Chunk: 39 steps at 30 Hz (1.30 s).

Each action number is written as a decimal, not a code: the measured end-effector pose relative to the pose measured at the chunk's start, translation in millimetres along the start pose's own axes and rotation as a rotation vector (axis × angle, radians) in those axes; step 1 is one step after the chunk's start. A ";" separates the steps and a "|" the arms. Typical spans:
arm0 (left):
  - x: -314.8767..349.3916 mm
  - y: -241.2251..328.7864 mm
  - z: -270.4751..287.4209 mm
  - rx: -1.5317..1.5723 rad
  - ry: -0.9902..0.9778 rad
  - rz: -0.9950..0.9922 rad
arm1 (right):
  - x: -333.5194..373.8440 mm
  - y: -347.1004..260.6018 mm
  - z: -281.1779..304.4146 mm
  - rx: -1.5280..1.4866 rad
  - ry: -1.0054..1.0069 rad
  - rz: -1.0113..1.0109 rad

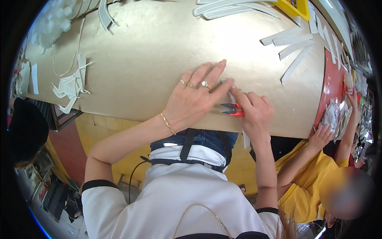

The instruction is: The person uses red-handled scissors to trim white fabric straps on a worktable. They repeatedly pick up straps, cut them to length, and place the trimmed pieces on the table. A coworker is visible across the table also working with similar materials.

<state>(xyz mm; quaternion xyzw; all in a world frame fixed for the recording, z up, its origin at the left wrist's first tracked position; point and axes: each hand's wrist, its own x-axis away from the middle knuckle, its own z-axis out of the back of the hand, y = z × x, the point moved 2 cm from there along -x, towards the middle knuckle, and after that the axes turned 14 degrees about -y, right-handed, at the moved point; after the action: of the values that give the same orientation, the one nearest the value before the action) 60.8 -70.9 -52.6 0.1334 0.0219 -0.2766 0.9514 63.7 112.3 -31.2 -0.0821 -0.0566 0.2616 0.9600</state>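
Note:
In front of me, at the near edge of the table, both my hands meet over a narrow white strip (pixel 232 96). My left hand (pixel 193 93) holds the strip by its far end between the lowest digits, with the other fingers stretched away over the tabletop. My right hand (pixel 254 109) is closed around thread snips (pixel 234 109) with red handles and dark blades. The blades stick out leftward from under its fingers and stand slightly apart. The right fingertips also touch the strip beside the left ones. A pale piece (pixel 246 140) hangs below the table edge under my right wrist.
Several pale curved strips (pixel 234 8) and straight strips (pixel 296 42) lie at the far right, near a yellow tray (pixel 297 8). White strappy pieces (pixel 72 88) and a fluffy white heap (pixel 51 26) are at left. A person in yellow (pixel 304 187) works on my right.

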 end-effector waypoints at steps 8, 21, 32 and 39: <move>-5.3 -4.0 7.5 0.008 -0.072 -0.040 | 4.1 -4.3 24.1 -0.199 -0.247 -0.210; 46.4 24.0 16.2 0.056 -0.209 0.153 | 136.6 16.2 57.1 -0.558 -0.409 -0.860; 43.5 21.7 4.3 0.231 -0.223 0.021 | 76.4 -5.6 46.3 -0.394 0.045 -0.597; 45.4 20.4 5.3 0.135 -0.115 -0.207 | 13.7 -40.7 33.7 -0.815 0.112 -0.355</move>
<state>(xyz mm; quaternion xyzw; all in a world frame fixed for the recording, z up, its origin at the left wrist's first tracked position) 109.9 -79.4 -47.9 0.1779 -0.0376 -0.3811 0.9065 90.4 89.0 10.4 -0.4565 -0.1162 0.0442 0.8810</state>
